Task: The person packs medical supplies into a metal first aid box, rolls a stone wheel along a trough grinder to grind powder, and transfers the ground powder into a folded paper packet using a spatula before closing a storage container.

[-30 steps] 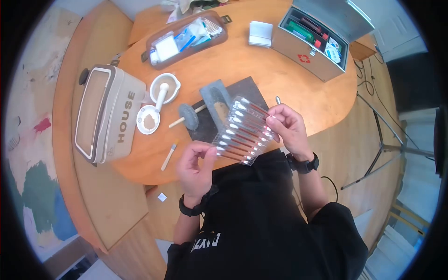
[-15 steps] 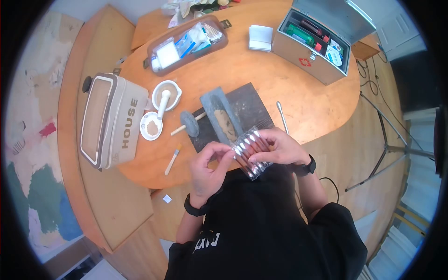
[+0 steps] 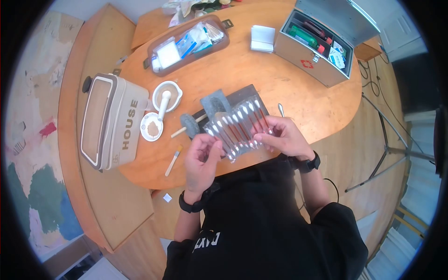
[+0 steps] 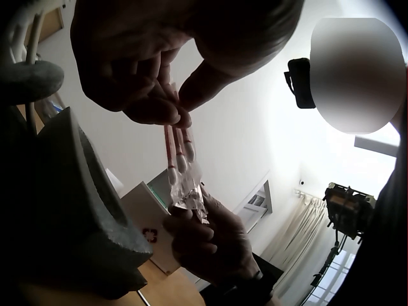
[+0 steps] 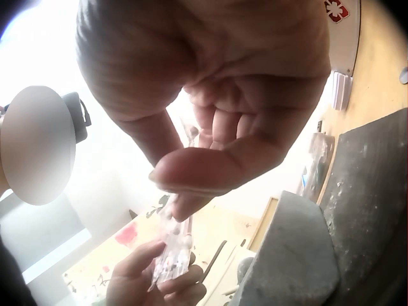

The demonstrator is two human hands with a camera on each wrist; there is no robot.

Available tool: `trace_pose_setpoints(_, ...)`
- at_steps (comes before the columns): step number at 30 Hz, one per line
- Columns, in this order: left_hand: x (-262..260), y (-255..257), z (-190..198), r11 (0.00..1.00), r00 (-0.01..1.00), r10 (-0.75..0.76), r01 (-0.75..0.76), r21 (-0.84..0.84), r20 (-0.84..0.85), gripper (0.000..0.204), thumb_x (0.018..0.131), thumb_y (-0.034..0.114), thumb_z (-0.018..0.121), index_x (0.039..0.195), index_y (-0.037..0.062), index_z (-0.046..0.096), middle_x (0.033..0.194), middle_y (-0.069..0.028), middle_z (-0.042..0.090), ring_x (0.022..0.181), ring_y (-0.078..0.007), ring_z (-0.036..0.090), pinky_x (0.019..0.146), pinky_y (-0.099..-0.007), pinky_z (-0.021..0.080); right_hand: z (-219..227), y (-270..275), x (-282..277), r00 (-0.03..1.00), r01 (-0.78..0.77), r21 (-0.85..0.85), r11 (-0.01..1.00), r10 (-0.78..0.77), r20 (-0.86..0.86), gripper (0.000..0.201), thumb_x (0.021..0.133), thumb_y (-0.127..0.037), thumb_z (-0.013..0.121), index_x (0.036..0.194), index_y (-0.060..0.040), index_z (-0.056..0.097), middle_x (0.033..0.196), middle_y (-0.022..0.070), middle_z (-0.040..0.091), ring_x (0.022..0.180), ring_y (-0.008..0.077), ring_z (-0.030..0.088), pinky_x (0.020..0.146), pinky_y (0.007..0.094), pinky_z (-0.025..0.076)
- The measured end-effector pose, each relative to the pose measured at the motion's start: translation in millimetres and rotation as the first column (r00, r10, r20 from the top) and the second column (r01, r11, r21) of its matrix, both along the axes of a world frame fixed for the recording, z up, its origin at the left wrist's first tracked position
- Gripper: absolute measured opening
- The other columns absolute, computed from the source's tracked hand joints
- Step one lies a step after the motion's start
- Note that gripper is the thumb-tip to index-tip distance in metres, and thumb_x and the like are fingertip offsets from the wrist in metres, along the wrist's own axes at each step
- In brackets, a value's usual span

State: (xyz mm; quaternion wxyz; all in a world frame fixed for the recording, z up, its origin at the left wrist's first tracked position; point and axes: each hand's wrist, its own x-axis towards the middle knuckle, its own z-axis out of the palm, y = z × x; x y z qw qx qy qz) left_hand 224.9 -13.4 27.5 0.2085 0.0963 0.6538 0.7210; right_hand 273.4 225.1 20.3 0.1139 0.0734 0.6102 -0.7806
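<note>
Both hands hold a strip of clear-wrapped cotton swabs (image 3: pixel 235 128) with white tips and reddish-brown shafts, spread out flat between them. The left hand (image 3: pixel 200 161) pinches the strip's left end between thumb and fingers. At the other end, the right hand (image 3: pixel 283 135) grips its edge, thumb in front. In the left wrist view the strip appears edge-on, hanging between the hands. Beneath it, partly hidden, lie a grey stone trough (image 3: pixel 214 102) and a dark board (image 3: pixel 247 93). A stone wheel (image 3: pixel 189 125) on a wooden rod lies beside the trough.
A white mortar (image 3: pixel 173 91) with a pestle and a small plate (image 3: pixel 145 130) of powder stand left, near a beige case (image 3: pixel 126 116). A brush (image 3: pixel 173 161) lies near the front edge. Behind are a tray (image 3: pixel 219 42) of supplies, white pads (image 3: pixel 262 37) and an open first-aid box (image 3: pixel 303 58).
The swab strip was spread at a slant, then bunched lower between the hands. Now it is stretched out again, raised over the trough, with the hands farther apart.
</note>
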Motion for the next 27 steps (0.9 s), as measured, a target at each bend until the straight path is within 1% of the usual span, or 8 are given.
trace_pose_setpoints(2, -6, 0, 7, 0.999, 0.999, 0.027, -0.028, -0.04, -0.024, 0.014, 0.097, 0.005, 0.06, 0.109, 0.0, 0.057, 0.087, -0.0024, 0.064, 0.073, -0.0045, 0.056, 0.066, -0.0196, 0.044, 2, 4, -15, 0.999, -0.016, 0.081, 0.997, 0.018, -0.032, 0.021, 0.093, -0.016, 0.069, 0.107, -0.0004, 0.066, 0.081, -0.0006, 0.065, 0.06, 0.0022, 0.056, 0.05, 0.0192, 0.044)
trace_pose_setpoints(6, -10, -10, 4, 0.996, 0.991, 0.019, -0.03, -0.079, -0.136, 0.022, 0.096, 0.003, 0.059, 0.117, -0.0024, 0.059, 0.088, -0.0046, 0.066, 0.072, -0.0053, 0.055, 0.065, -0.0197, 0.044, 9, 24, -92, 0.982, 0.143, 0.194, 0.971, -0.115, -0.148, 0.025, 0.096, -0.025, 0.066, 0.108, -0.0022, 0.066, 0.08, -0.0008, 0.064, 0.061, 0.0048, 0.059, 0.05, 0.0198, 0.046)
trace_pose_setpoints(10, -5, -24, 8, 0.978, 0.988, -0.045, 0.013, -0.206, -0.149, 0.014, 0.094, 0.004, 0.061, 0.107, -0.0015, 0.064, 0.088, -0.0039, 0.066, 0.075, -0.0064, 0.058, 0.07, -0.0209, 0.046, 0, 58, -200, 0.977, 0.184, 0.428, 0.885, -0.115, -0.181, 0.027, 0.097, -0.025, 0.063, 0.112, -0.0034, 0.064, 0.09, 0.0013, 0.067, 0.073, 0.0069, 0.061, 0.063, 0.023, 0.049)
trace_pose_setpoints(14, -8, -46, 7, 0.966, 0.966, -0.062, -0.005, -0.259, -0.249, 0.009, 0.093, 0.003, 0.062, 0.102, 0.0001, 0.065, 0.087, -0.003, 0.066, 0.077, -0.0081, 0.059, 0.071, -0.0231, 0.046, -17, 65, -276, 0.969, 0.238, 0.44, 0.866, -0.177, -0.176, 0.029, 0.096, -0.023, 0.063, 0.116, -0.0037, 0.064, 0.092, 0.0015, 0.068, 0.08, 0.0083, 0.062, 0.07, 0.0252, 0.05)
trace_pose_setpoints(17, -10, -58, 5, 0.967, 0.972, 0.107, -0.15, -0.204, -0.208, 0.006, 0.09, 0.001, 0.066, 0.096, -0.0003, 0.067, 0.083, -0.0019, 0.063, 0.069, -0.0079, 0.053, 0.064, -0.0215, 0.042, -25, 65, -308, 0.969, 0.245, 0.425, 0.871, -0.205, -0.138, 0.029, 0.095, -0.022, 0.063, 0.118, -0.0033, 0.064, 0.094, 0.0017, 0.068, 0.085, 0.0092, 0.062, 0.074, 0.0249, 0.05)
trace_pose_setpoints(20, -17, -69, 0, 0.956, 0.971, 0.144, -0.187, -0.228, -0.194, 0.008, 0.09, 0.001, 0.066, 0.097, -0.0007, 0.067, 0.084, -0.0023, 0.064, 0.07, -0.0072, 0.053, 0.065, -0.0212, 0.042, -44, 66, -329, 0.962, 0.273, 0.382, 0.883, -0.24, -0.132, 0.03, 0.094, -0.021, 0.063, 0.116, -0.0018, 0.065, 0.091, 0.003, 0.069, 0.08, 0.0105, 0.063, 0.07, 0.025, 0.051)
trace_pose_setpoints(22, -24, -69, -1, 0.956, 0.972, 0.146, -0.187, -0.227, -0.184, 0.008, 0.09, 0.001, 0.066, 0.098, -0.0008, 0.067, 0.084, -0.0022, 0.065, 0.071, -0.0068, 0.053, 0.066, -0.0212, 0.043, -58, 67, -339, 0.979, 0.205, 0.6, 0.773, -0.178, -0.104, 0.025, 0.092, -0.014, 0.062, 0.11, 0.0035, 0.064, 0.086, 0.0089, 0.069, 0.067, 0.014, 0.066, 0.062, 0.0279, 0.056)
trace_pose_setpoints(27, -40, -69, -3, 0.946, 0.973, 0.154, -0.195, -0.257, -0.171, 0.009, 0.09, 0.002, 0.066, 0.099, -0.0006, 0.067, 0.083, -0.0016, 0.065, 0.071, -0.0063, 0.052, 0.067, -0.0215, 0.043, -72, 68, -345, 0.981, 0.19, 0.634, 0.749, -0.125, -0.147, 0.035, 0.089, -0.023, 0.065, 0.112, 0.004, 0.065, 0.085, 0.0123, 0.07, 0.065, 0.0178, 0.067, 0.061, 0.032, 0.055)
